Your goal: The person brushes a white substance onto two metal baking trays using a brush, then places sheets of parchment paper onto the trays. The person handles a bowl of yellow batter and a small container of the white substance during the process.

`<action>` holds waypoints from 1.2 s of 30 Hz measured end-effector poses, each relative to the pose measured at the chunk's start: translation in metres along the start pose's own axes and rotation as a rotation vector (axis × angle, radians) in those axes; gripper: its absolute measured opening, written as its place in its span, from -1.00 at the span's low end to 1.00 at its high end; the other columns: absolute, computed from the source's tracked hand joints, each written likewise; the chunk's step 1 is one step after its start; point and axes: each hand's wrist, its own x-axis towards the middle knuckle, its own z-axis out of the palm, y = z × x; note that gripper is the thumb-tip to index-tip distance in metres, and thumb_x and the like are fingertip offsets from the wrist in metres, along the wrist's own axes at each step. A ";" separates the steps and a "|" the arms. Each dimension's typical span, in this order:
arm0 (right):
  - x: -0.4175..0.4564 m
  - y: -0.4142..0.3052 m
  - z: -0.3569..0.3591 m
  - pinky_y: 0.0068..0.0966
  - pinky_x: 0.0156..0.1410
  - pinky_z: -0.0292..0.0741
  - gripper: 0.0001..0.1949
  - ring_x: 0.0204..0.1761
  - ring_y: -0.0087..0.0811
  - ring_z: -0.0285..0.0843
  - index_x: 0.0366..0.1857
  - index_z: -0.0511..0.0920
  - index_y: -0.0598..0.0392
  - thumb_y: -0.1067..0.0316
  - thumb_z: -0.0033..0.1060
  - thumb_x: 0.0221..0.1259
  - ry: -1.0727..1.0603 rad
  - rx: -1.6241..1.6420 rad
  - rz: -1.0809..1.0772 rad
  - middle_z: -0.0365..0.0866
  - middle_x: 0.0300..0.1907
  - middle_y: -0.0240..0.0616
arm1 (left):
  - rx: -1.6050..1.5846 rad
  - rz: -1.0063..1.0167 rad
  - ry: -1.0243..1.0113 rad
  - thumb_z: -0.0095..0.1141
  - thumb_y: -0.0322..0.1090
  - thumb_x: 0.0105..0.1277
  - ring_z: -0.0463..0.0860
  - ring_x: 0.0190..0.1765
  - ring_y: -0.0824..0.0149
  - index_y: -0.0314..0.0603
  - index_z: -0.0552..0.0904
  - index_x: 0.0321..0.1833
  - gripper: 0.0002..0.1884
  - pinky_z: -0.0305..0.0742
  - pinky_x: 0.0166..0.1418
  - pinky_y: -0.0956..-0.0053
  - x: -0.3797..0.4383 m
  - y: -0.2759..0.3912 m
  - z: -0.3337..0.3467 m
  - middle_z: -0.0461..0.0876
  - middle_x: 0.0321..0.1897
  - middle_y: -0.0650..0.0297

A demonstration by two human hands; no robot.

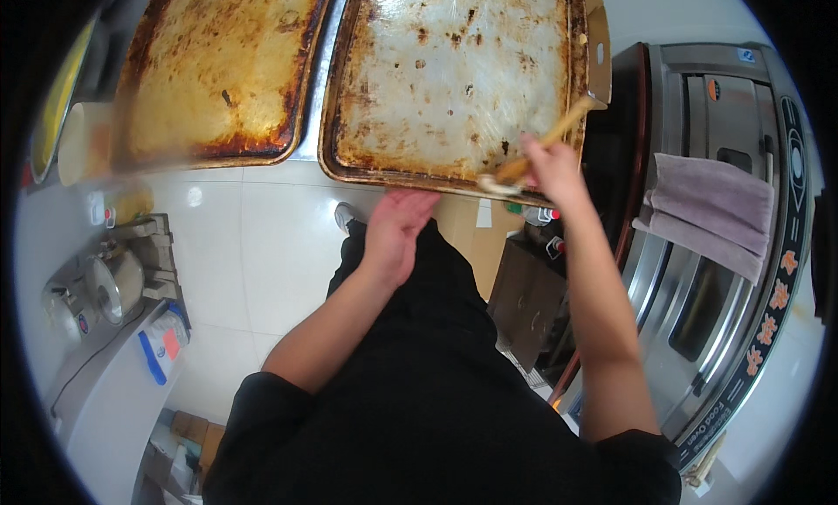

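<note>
In my right hand [555, 171] is a brush with a wooden handle [568, 124]; its pale bristles [501, 185], blurred, are at the near right corner of a worn metal baking tray [452, 92]. Brown baked-on stains cover the tray's rim and dot its shiny surface. My left hand [402, 227] is at the near rim of this tray, its fingertips partly hidden by the edge, so a grip cannot be made out. To the left lies a second baking tray [216, 73], more yellow and darkly stained along its edges.
A steel deck oven [707, 308] with a purple-grey towel [713, 210] over its handle stands at the right. A cardboard box [597, 53] is beside the right tray. At the left are a blurred pale cylindrical container [85, 143] and a white counter [118, 400] with a bag [167, 341].
</note>
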 end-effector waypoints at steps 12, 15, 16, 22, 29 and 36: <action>0.001 -0.094 0.066 -0.43 -0.35 0.45 -0.55 -0.56 -0.33 0.54 -0.42 0.58 0.24 -0.05 0.06 0.25 -0.357 -0.046 -0.343 0.55 -0.65 -0.22 | 1.379 0.573 -0.843 -0.01 -0.43 0.15 0.61 -0.13 -0.05 -0.25 0.59 -0.12 -0.76 0.47 0.01 0.18 0.035 -0.165 0.078 0.63 -0.24 -0.01; 0.005 -0.092 0.063 -0.31 -0.24 0.50 -0.53 -0.44 -0.13 0.59 -0.41 0.57 0.26 -0.06 0.04 0.26 -0.345 -0.108 -0.377 0.61 -0.55 -0.07 | 1.237 0.795 -0.905 0.04 -0.45 0.09 0.61 -0.11 0.00 -0.23 0.59 -0.11 -0.73 0.44 0.08 0.21 0.027 -0.167 0.080 0.63 -0.23 0.01; 0.004 -0.093 0.061 -0.31 -0.22 0.50 -0.53 -0.42 -0.12 0.60 -0.41 0.57 0.26 -0.06 0.04 0.26 -0.362 -0.098 -0.351 0.61 -0.53 -0.05 | 1.248 0.800 -0.921 0.05 -0.46 0.07 0.61 -0.10 0.01 -0.24 0.59 -0.12 -0.72 0.43 0.08 0.22 0.024 -0.160 0.081 0.62 -0.22 0.01; 0.003 -0.085 0.065 -0.27 -0.20 0.49 -0.53 -0.39 -0.07 0.59 -0.39 0.58 0.28 -0.06 0.05 0.25 -0.299 -0.047 -0.365 0.61 -0.52 -0.01 | 1.625 0.493 -1.033 0.06 -0.42 0.07 0.61 -0.21 0.14 -0.31 0.55 -0.21 -0.78 0.42 -0.01 0.29 0.011 -0.123 0.076 0.63 -0.37 0.15; -0.001 -0.072 0.050 -0.38 -0.29 0.47 -0.54 -0.50 -0.23 0.59 -0.41 0.58 0.27 -0.05 0.08 0.24 -0.307 0.032 -0.241 0.58 -0.60 -0.12 | 1.738 0.696 -0.992 0.04 -0.41 0.10 0.59 -0.29 0.21 -0.24 0.54 -0.32 -0.89 0.43 -0.19 0.36 -0.029 -0.058 0.092 0.59 -0.41 0.17; 0.000 -0.058 0.039 -0.41 -0.33 0.46 -0.54 -0.53 -0.27 0.57 -0.43 0.57 0.27 -0.05 0.07 0.25 -0.259 -0.011 -0.291 0.56 -0.65 -0.17 | 1.682 0.849 -0.995 0.11 -0.36 0.07 0.53 -0.33 0.29 -0.13 0.51 -0.40 -0.92 0.35 -0.20 0.40 -0.066 -0.031 0.089 0.53 -0.48 0.27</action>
